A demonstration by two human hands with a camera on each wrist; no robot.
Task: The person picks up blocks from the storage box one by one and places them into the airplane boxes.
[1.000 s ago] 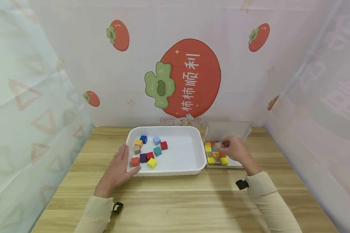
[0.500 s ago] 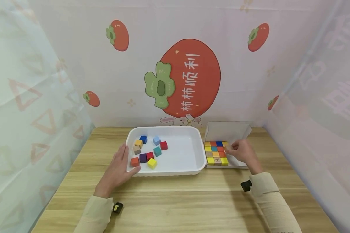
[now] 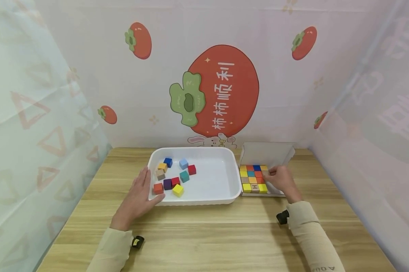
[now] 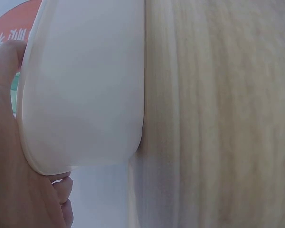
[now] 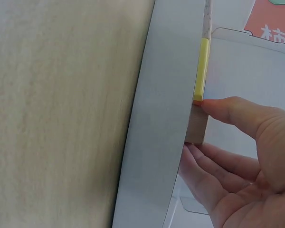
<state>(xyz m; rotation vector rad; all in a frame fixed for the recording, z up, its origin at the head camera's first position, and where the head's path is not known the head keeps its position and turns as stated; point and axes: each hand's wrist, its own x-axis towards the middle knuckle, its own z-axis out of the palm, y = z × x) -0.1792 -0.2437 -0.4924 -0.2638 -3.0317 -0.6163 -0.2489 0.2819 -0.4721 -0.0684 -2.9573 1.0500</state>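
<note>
My left hand [image 3: 136, 198] rests on the left front corner of the white tray [image 3: 213, 183], fingers straight along the side and thumb on the front rim. Coloured cubes lie in the tray's left half, among them a yellow cube [image 3: 178, 190] and a teal cube [image 3: 184, 176]. Over the white cardboard box [image 3: 266, 154], my right hand [image 3: 283, 180] pinches a plain wooden cube [image 5: 197, 126] between thumb and fingers. This cube is beside the rows of cubes [image 3: 252, 180] packed in the box's left part. Fingers partly hide it in the head view.
The box stands against the tray's right side, its lid raised at the back. Both stand near the rear of the wooden table [image 3: 204, 238]. A printed cloth backdrop [image 3: 276, 113] rises behind, with cloth walls left and right.
My right hand has shifted right and down with the wooden cube, from above the back row to beside it, uncovering cubes there. The left hand and tray stay put.
</note>
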